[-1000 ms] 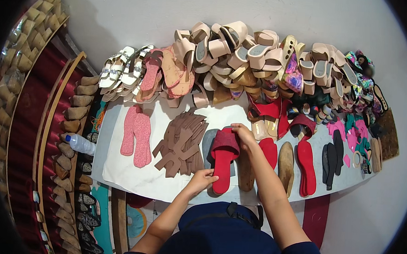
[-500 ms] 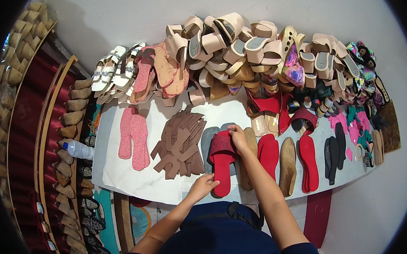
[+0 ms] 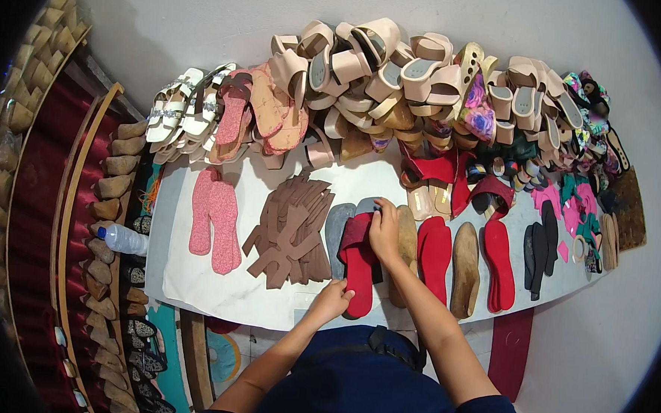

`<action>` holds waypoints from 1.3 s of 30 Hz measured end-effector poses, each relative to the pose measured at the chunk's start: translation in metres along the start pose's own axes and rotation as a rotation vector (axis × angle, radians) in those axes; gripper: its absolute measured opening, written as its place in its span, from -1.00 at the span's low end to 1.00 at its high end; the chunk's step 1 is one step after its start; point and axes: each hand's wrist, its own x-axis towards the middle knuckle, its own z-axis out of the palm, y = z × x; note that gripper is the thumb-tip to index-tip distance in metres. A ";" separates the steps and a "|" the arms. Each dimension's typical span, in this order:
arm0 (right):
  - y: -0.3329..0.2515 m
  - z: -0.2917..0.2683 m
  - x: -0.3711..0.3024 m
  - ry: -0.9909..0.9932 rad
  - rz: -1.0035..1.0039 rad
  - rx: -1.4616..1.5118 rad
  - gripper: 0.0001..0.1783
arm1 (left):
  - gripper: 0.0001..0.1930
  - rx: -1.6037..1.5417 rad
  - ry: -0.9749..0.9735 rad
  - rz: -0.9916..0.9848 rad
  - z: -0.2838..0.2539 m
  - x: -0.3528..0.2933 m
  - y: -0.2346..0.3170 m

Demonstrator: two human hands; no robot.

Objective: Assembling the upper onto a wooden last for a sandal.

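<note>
A red slipper [image 3: 359, 286] with a dark red band across its front lies near the middle of the table, toe pointing away from me. My left hand [image 3: 331, 299] pinches the left edge of its sole by the heel. Over the right side of the band rests my right hand [image 3: 386, 230], its fingers closed on the slipper's front and hiding part of it. Grey soles [image 3: 336, 233] show from beneath and beside the slipper. Just right of my right hand stands a wooden shoe last [image 3: 407, 244], partly covered by my forearm.
Brown cut straps [image 3: 290, 230] and pink patterned soles [image 3: 225, 227] lie to the left. On the right are red soles [image 3: 435, 249], another wooden last [image 3: 465, 270] and black soles [image 3: 539, 251]. Finished sandals [image 3: 427, 73] are piled along the wall. A water bottle [image 3: 125, 239] sits beside the table's left edge.
My right hand has shifted from the toe edge onto the band's right side, covering more of it. My left hand stays at the heel. The view has moved slightly.
</note>
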 end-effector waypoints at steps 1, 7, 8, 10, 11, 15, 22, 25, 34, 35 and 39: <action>-0.013 -0.006 -0.009 0.045 -0.147 -0.176 -0.74 | -0.64 0.008 -0.027 -0.024 0.000 0.001 0.001; -0.058 -0.021 -0.098 -0.180 -0.459 -0.387 -0.61 | -0.68 -0.216 -0.088 -0.067 0.005 0.003 -0.026; -0.056 -0.023 -0.109 -0.220 -0.512 -0.404 -0.58 | -0.69 -0.370 -0.134 -0.096 0.003 0.002 -0.022; -0.051 -0.024 -0.116 -0.238 -0.537 -0.438 -0.54 | -0.72 -0.489 -0.197 -0.164 -0.004 0.005 -0.017; -0.048 -0.024 -0.118 -0.260 -0.568 -0.468 -0.50 | -0.72 -0.560 -0.252 -0.207 -0.006 0.006 -0.017; -0.038 -0.018 -0.117 -0.247 -0.508 -0.507 -0.46 | -0.70 -0.764 -0.305 -0.283 -0.009 0.005 -0.018; -0.041 -0.018 -0.118 -0.278 -0.610 -0.573 -0.52 | -0.66 -0.681 -0.247 -0.292 -0.005 0.002 -0.021; -0.039 -0.017 -0.120 -0.291 -0.618 -0.585 -0.51 | -0.66 -0.626 -0.221 -0.262 -0.006 -0.003 -0.017; -0.042 -0.019 -0.117 -0.235 -0.544 -0.532 -0.55 | -0.70 -0.594 -0.062 -0.216 0.011 -0.008 -0.014; -0.044 -0.019 -0.118 -0.207 -0.484 -0.485 -0.57 | -0.69 -0.562 -0.010 -0.205 0.018 -0.013 -0.019; -0.028 -0.024 -0.122 -0.091 -0.234 -0.242 -0.58 | -0.61 -0.508 0.123 -0.204 0.035 -0.029 -0.006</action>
